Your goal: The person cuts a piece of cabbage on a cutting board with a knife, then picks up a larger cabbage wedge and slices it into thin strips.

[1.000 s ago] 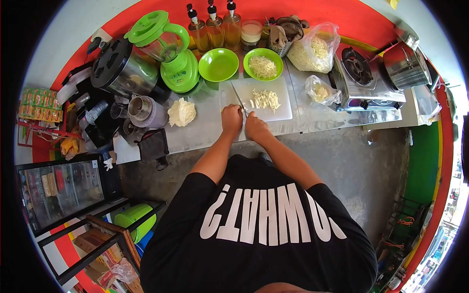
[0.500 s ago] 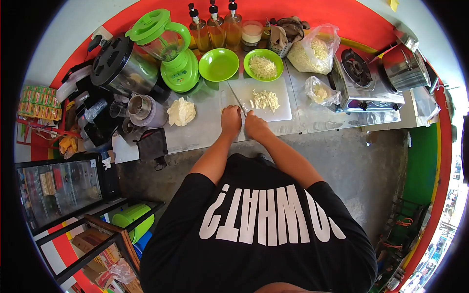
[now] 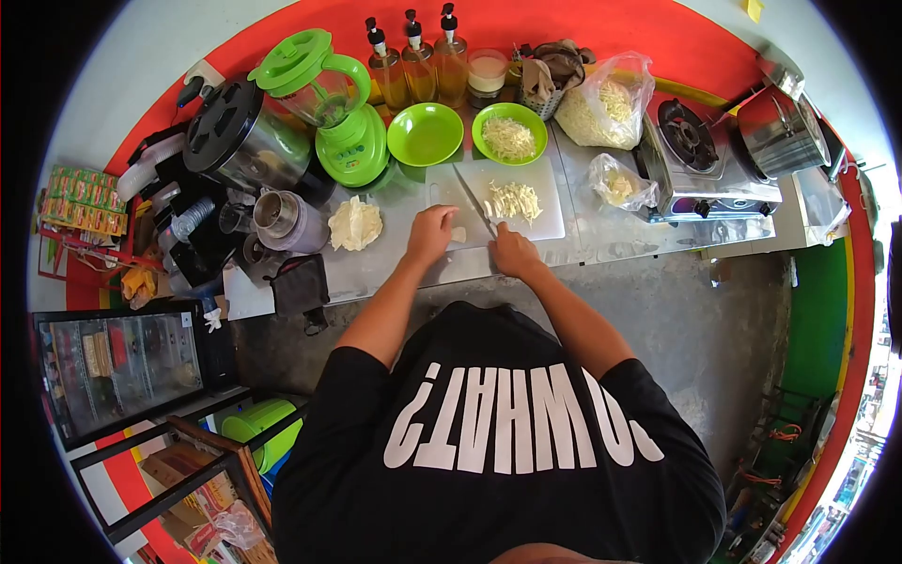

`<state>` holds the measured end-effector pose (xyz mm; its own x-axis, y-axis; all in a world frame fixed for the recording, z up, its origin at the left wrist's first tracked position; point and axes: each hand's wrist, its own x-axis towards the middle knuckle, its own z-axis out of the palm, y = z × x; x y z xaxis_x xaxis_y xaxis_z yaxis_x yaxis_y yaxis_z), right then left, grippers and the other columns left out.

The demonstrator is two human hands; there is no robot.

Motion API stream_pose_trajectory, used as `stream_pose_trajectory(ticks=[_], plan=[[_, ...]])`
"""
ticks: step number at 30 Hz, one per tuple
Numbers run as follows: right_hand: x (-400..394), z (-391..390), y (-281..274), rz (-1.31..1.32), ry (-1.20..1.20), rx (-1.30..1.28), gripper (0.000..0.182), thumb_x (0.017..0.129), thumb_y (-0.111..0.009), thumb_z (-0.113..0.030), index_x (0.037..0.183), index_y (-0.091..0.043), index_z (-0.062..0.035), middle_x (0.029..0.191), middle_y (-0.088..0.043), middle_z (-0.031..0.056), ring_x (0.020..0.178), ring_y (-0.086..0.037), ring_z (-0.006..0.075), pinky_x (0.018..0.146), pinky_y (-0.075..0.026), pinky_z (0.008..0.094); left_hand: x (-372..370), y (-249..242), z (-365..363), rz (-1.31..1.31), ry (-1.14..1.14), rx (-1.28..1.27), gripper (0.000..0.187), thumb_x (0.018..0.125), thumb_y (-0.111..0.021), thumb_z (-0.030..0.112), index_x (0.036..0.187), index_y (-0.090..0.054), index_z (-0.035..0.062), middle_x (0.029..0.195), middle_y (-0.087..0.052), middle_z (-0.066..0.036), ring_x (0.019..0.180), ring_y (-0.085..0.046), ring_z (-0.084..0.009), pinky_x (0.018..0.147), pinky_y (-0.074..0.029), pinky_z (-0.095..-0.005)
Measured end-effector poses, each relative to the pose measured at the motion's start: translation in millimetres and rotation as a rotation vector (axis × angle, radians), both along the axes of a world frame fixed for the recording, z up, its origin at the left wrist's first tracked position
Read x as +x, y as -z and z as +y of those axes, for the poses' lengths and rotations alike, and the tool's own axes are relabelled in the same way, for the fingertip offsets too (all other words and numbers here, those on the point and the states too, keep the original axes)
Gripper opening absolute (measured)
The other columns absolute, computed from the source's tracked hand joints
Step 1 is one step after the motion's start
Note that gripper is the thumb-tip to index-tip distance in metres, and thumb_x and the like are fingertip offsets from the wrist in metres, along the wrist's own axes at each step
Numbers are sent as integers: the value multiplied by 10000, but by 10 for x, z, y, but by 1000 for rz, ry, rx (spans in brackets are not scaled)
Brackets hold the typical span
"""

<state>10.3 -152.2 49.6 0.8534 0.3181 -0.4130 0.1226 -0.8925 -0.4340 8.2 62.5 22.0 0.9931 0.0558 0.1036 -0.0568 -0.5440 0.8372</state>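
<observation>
My right hand (image 3: 514, 251) grips the handle of a knife (image 3: 477, 203), whose blade points away from me and slants left across the white cutting board (image 3: 551, 209). Right of the blade lies a heap of pale chopped strips (image 3: 517, 201), perhaps cabbage. A small pale piece (image 3: 458, 234) rests on the board near its front edge. Beside that piece, my left hand (image 3: 432, 233) hovers at the board's left front corner, fingers curled in; whether they hold anything is hidden.
Behind the board stand an empty green bowl (image 3: 425, 137) and a green bowl of shreds (image 3: 508, 137). A pale leafy chunk (image 3: 355, 224) sits to the left, near a green blender (image 3: 352, 150). Bagged shreds (image 3: 601, 113) and a gas stove (image 3: 700, 164) are on the right.
My left hand has drawn away from the knife toward the left, uncovering the small pale piece. My right hand and the knife have shifted slightly right and nearer to me.
</observation>
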Motion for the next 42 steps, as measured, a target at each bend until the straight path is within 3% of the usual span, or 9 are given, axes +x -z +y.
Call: stream_pose_trajectory(ticks=[4,6,10,15,20,24,26,34,42], plan=[[-103,-236,171,-75,55,225,347,1010,-556,-247,1197,-473,33,982,-681,342,967,-645,533,853,-499,596,-134,-186,213,-102,139,184,228,887,-655,15,1098,-735,48,1157,-709,-125,1088,-664,-317,934,-531,-403],[-179,-272,152,-114,43,292,341,1019,-549,-246,1192,-465,36,950,-682,332,937,-641,543,835,-493,608,-173,-202,251,-228,368,448,228,867,-700,51,1091,-739,66,1134,-692,-91,1107,-630,-284,932,-523,-397],[-266,-314,42,-121,-47,362,326,1040,-540,-282,1199,-477,-4,912,-676,327,918,-639,531,804,-480,612,-139,-131,217,-172,423,513,255,855,-736,106,1110,-737,89,1060,-681,-73,1066,-620,-271,900,-526,-395],[-317,-457,123,-117,-49,305,319,1047,-539,-314,1209,-493,-42,917,-680,321,903,-642,528,794,-483,614,-69,-81,8,10,85,428,259,855,-760,196,1098,-733,110,1013,-671,-64,1020,-619,-292,865,-523,-406],[-287,-639,254,-98,128,237,302,1038,-535,-274,1192,-518,-15,923,-682,326,904,-640,537,806,-479,633,-99,82,-175,-64,22,343,234,850,-748,165,1077,-717,118,1002,-649,-63,1003,-607,-310,869,-520,-411],[-222,-612,138,-121,88,271,302,1027,-531,-263,1172,-525,2,910,-684,326,892,-642,544,805,-481,641,-151,141,-264,-166,-45,301,226,863,-717,117,1088,-710,101,988,-632,-96,972,-585,-329,865,-502,-424],[-198,-529,82,-233,6,278,308,1017,-530,-269,1141,-518,13,900,-688,318,864,-652,537,789,-495,638,-184,167,-288,-192,-57,281,229,861,-716,106,1090,-711,96,985,-627,-102,962,-580,-332,858,-499,-426],[-90,-256,-185,-53,-96,44,327,1022,-520,-293,1131,-519,15,949,-700,315,932,-684,513,828,-539,588,-280,99,-419,-225,-111,337,204,873,-706,80,1077,-711,77,981,-623,-113,957,-581,-332,851,-499,-428],[-141,-107,-397,21,-17,-3,410,1083,-459,-388,1131,-524,14,998,-710,304,973,-700,480,861,-552,563,-151,-131,-405,176,32,379,231,847,-732,91,1077,-713,98,1006,-655,-132,1023,-642,-359,852,-536,-454]])
